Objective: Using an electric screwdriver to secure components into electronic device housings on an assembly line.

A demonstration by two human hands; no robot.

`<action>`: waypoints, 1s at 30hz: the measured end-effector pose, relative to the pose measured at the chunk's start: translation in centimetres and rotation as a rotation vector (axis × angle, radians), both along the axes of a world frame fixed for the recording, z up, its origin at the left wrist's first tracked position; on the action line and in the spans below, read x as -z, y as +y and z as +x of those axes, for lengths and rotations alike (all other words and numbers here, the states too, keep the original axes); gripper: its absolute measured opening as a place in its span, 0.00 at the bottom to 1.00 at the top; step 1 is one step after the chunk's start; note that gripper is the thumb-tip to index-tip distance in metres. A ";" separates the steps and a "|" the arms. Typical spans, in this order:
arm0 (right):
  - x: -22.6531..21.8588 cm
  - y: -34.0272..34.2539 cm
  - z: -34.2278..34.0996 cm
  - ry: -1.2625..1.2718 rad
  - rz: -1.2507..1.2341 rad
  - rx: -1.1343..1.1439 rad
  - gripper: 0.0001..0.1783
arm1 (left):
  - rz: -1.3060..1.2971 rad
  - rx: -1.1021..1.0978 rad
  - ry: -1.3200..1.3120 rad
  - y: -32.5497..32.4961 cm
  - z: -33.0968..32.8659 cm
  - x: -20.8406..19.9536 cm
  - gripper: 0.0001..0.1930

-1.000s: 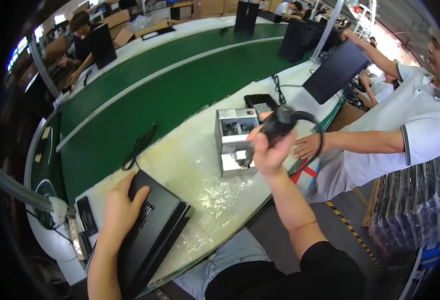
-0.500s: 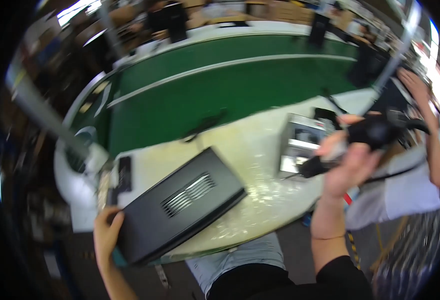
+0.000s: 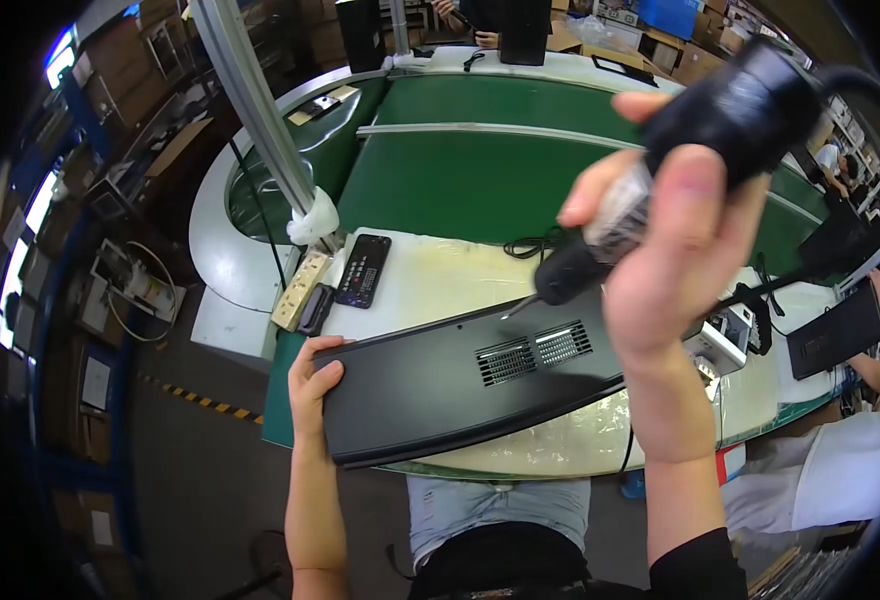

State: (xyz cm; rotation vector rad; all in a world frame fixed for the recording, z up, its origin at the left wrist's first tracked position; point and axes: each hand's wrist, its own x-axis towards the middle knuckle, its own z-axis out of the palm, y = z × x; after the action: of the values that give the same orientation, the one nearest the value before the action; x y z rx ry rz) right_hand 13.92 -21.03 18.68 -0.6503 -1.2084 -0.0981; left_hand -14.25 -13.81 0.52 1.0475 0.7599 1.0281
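Nearby, a wide green conveyor belt (image 3: 450,185) crosses the upper middle of the frame, and a silver metal post (image 3: 260,110) leans through the upper left. Close to its foot, on the pale, film-covered counter (image 3: 435,270), lie a beige power strip (image 3: 301,292) and a flat black phone-like device (image 3: 364,270) with a lit screen. A coiled black cable (image 3: 530,246) sits beyond the work at centre, while a silver metal box (image 3: 728,338) shows right of centre; farther right, a co-worker in white handles a dark flat panel (image 3: 836,335). Blocking the view of the work's right end is the right hand (image 3: 665,265), wrapped around a thick black electric screwdriver (image 3: 735,108), its bit aimed down-left; whether the tip touches cannot be told. The long, matte black rectangular case (image 3: 405,390) lies slanted across the counter in the lower middle, two slotted vents on its upper face. The left hand (image 3: 312,385) grips its left end, thumb on top.
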 end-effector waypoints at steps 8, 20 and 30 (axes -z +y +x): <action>2.3 3.9 -4.1 -0.047 -0.052 -0.153 0.22 | 0.005 -0.024 -0.051 0.1 -0.4 0.5 0.17; 3.2 3.6 -3.5 -0.079 -0.182 -0.170 0.25 | 0.965 0.387 1.018 2.1 3.7 -8.5 0.18; 3.6 5.0 -4.6 -0.112 -0.107 -0.091 0.42 | 0.889 0.623 0.643 1.4 11.3 -7.4 0.33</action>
State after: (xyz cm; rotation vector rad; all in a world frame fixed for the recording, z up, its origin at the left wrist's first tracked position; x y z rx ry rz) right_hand 9.32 -15.99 15.11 -0.6894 -1.3567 0.0064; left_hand -2.98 -12.43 7.90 2.2780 0.3842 0.4393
